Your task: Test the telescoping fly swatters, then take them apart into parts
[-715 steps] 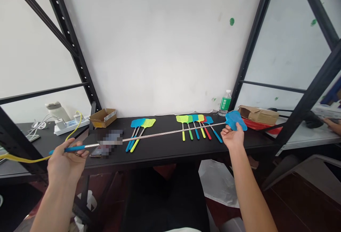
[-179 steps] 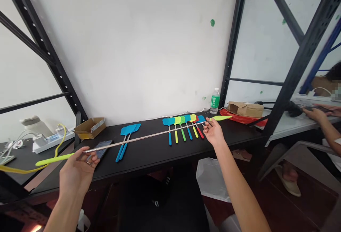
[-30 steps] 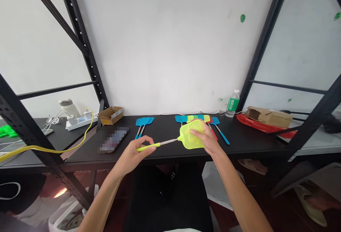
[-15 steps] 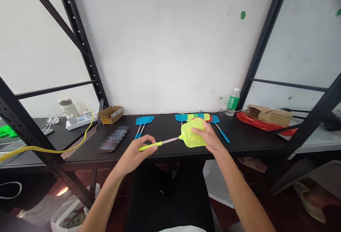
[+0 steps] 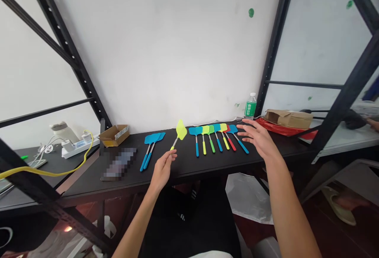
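- Left grip [image 5: 162,170] clamped around a lime fly swatter [image 5: 181,129], shaft tilted up and rightward, mesh head above the fist, just left of a row of swatters [image 5: 211,131]
- Right grip [image 5: 260,139] open, fingers spread, well apart from the lime swatter, just above that row's end blue swatter [image 5: 241,145]
- Black bench [image 5: 189,171] beneath the row
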### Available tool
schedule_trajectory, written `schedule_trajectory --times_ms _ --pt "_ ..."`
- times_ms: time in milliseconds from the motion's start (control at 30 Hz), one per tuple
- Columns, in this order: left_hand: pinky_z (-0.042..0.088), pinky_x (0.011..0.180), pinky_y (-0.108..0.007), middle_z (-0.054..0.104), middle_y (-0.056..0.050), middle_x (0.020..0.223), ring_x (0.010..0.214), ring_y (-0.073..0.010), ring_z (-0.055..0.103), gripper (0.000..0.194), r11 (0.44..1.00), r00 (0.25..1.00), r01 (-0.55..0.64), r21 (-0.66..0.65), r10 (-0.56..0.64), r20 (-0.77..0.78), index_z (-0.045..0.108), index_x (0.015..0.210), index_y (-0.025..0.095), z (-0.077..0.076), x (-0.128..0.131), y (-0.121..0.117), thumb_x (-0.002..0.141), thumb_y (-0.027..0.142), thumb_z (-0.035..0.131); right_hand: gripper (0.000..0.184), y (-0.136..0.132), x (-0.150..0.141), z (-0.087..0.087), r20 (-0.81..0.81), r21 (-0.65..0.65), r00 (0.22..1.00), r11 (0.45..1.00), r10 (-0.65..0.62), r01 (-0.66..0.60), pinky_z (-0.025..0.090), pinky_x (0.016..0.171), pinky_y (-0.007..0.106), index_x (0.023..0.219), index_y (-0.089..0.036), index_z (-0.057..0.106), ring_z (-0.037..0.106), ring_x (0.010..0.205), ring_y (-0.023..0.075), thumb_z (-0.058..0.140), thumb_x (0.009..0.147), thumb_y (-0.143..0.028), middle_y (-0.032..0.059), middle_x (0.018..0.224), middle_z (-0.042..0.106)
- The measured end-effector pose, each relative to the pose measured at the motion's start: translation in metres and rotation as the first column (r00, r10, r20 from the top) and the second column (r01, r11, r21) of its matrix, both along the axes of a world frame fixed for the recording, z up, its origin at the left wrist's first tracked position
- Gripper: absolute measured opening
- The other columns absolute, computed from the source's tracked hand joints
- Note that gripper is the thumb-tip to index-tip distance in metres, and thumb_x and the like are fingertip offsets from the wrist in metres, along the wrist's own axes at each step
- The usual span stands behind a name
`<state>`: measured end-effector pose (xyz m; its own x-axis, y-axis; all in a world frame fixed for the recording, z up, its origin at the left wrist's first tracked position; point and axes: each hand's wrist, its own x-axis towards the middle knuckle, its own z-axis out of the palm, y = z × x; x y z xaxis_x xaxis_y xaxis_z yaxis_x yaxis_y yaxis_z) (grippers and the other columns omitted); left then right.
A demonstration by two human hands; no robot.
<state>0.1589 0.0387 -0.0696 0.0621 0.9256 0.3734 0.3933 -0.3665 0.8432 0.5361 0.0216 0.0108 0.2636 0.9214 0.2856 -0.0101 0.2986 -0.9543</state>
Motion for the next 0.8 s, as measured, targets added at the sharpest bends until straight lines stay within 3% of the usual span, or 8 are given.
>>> schedule_trajectory --times_ms 67,167,233,400,567,700,800 --pt "0.044 0.103 -0.036 0.065 -0.012 0.128 0.121 -0.0232 0.059 0.043 0.995 0.978 -0.083 0.057 0.092 -0.187 0.060 0.132 0.017 -0.009 0.015 0.017 0.101 0.032 0.034 0.047 -0.003 0.003 0.002 -0.030 0.008 0.999 1.000 -0.012 0.012 0.056 0.065 0.024 0.122 -0.027 0.063 0.070 0.095 0.0227 0.075 0.081 -0.047 0.0074 0.120 0.070" --pt "0.044 0.105 -0.035 0.055 -0.014 0.143 0.131 -0.0235 0.054 0.048 0.987 0.839 -0.123 0.102 0.158 -0.520 0.054 0.140 0.015 -0.015 0.041 0.038 0.099 0.018 0.029 0.045 -0.003 0.005 0.003 -0.062 0.018 0.998 1.000 -0.007 0.008 0.056 0.065 0.023 0.121 -0.027 0.063 0.070 0.093 0.0210 0.075 0.081 -0.046 0.0069 0.120 0.070" --pt "0.043 0.107 -0.038 0.050 -0.017 0.148 0.135 -0.0269 0.050 0.050 0.987 0.760 -0.122 0.103 0.159 -0.631 0.053 0.141 0.013 -0.017 0.057 0.049 0.096 0.011 0.031 0.044 -0.003 0.006 0.003 -0.068 0.031 0.998 1.000 -0.002 0.004 0.056 0.064 0.022 0.120 -0.027 0.064 0.070 0.092 0.0204 0.076 0.081 -0.045 0.0068 0.120 0.070" --pt "0.034 0.112 -0.052 0.045 -0.023 0.150 0.141 -0.0342 0.041 0.050 0.987 0.678 -0.129 0.100 0.161 -0.717 0.058 0.132 0.011 -0.022 0.084 0.070 0.089 0.002 0.035 0.041 -0.004 0.014 0.004 -0.089 0.061 0.996 0.998 -0.003 0.008 0.055 0.063 0.022 0.117 -0.026 0.066 0.070 0.090 0.0195 0.075 0.081 -0.044 0.0067 0.118 0.071" --pt "0.033 0.111 -0.055 0.046 -0.023 0.150 0.143 -0.0359 0.038 0.042 0.990 0.639 -0.111 0.090 0.140 -0.756 0.059 0.128 0.010 -0.025 0.092 0.082 0.099 0.016 0.030 0.040 -0.004 0.017 0.002 -0.107 0.068 0.994 0.998 -0.009 0.016 0.055 0.062 0.021 0.115 -0.026 0.067 0.070 0.089 0.0192 0.075 0.081 -0.044 0.0069 0.118 0.071" --pt "0.032 0.113 -0.052 0.038 -0.022 0.156 0.146 -0.0352 0.034 0.050 0.994 0.639 -0.076 0.081 0.111 -0.761 0.047 0.145 0.013 -0.023 0.084 0.077 0.104 0.034 0.028 0.040 -0.004 0.015 0.003 -0.117 0.066 0.993 0.998 -0.005 0.013 0.055 0.061 0.022 0.115 -0.025 0.067 0.070 0.088 0.0190 0.076 0.080 -0.044 0.0071 0.117 0.071" --pt "0.030 0.114 -0.054 0.035 -0.021 0.158 0.147 -0.0365 0.031 0.054 0.990 0.637 -0.089 0.106 0.139 -0.758 0.047 0.147 0.014 -0.019 0.056 0.066 0.104 0.039 0.026 0.040 -0.007 0.015 0.005 -0.104 0.074 0.995 0.997 0.001 0.007 0.055 0.062 0.022 0.115 -0.025 0.067 0.070 0.088 0.0187 0.075 0.081 -0.044 0.0073 0.117 0.071"
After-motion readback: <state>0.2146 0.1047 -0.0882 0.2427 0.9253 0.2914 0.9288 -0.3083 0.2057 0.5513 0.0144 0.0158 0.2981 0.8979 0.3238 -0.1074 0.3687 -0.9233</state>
